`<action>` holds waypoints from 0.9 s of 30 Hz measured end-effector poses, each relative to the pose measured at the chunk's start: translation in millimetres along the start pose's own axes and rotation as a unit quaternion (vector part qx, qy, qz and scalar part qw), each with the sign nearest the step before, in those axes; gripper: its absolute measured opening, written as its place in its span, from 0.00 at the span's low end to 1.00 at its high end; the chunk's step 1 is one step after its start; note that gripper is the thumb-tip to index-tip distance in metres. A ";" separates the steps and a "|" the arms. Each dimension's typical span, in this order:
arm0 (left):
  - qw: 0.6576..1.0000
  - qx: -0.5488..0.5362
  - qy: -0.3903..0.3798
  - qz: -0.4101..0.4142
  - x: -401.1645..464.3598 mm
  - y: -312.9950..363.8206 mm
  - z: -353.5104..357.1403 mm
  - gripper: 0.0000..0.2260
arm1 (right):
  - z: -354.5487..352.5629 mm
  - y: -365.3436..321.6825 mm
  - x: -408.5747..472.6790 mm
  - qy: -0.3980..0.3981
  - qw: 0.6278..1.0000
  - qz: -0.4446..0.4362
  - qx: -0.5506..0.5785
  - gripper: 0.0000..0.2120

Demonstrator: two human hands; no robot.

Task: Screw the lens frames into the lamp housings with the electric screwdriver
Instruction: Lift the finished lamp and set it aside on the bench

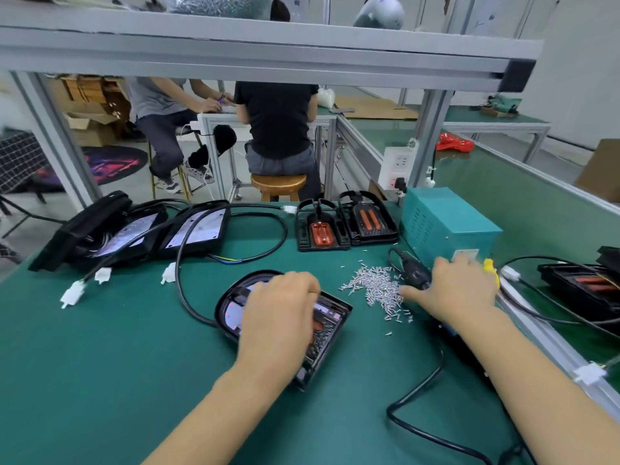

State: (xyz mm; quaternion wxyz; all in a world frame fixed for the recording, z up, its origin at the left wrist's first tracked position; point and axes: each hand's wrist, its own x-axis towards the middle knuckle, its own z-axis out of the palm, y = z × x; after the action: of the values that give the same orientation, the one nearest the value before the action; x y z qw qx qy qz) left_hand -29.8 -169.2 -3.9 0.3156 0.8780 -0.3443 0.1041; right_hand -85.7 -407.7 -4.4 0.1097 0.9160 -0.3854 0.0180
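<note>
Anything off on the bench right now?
Only the screws: they lie in a loose pile straight on the green mat, not in a tray, with strays scattered toward the lamp housing and beside the right hand.
</note>
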 end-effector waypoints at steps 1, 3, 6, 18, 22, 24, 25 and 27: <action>0.999 -0.034 0.023 -0.032 -7.1 -10.7 -6.1 0.07 | -8.1 -6.9 -1.1 0.032 0.999 -0.027 0.014 0.37; 0.992 -0.043 0.067 -0.095 -17.5 -30.7 -16.2 0.07 | -22.4 -28.0 -5.0 0.035 0.987 -0.108 0.117 0.35; 0.984 -0.038 0.069 -0.161 -23.0 -54.3 -23.9 0.07 | -36.1 -69.0 -17.3 -0.080 0.940 -0.205 0.262 0.35; 0.986 -0.009 0.034 -0.162 -53.0 -75.0 -13.4 0.07 | -25.5 -101.2 -19.9 -0.234 0.753 -0.156 0.595 0.13; 0.992 -0.005 -0.009 -0.128 -22.7 -43.1 23.4 0.07 | -41.9 -97.6 -21.2 -0.211 0.686 -0.167 0.677 0.10; 0.982 -0.116 0.017 -0.150 -10.0 -28.7 39.5 0.09 | -48.8 -95.7 -24.1 -0.205 0.673 -0.184 0.687 0.10; 0.976 -0.157 0.020 -0.149 -5.8 -22.2 44.0 0.11 | -51.6 -93.8 -25.4 -0.204 0.669 -0.190 0.689 0.10; 0.958 -0.247 -0.001 -0.147 -2.4 -17.7 48.6 0.14 | -56.2 -87.6 -28.4 -0.201 0.660 -0.206 0.694 0.07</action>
State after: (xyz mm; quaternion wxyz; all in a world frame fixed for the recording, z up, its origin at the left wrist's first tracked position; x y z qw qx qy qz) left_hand -21.4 -188.4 -51.2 0.5339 0.8139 -0.2265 -0.0328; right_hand -40.5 -316.2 30.7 -0.6367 0.7640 -0.0754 0.0727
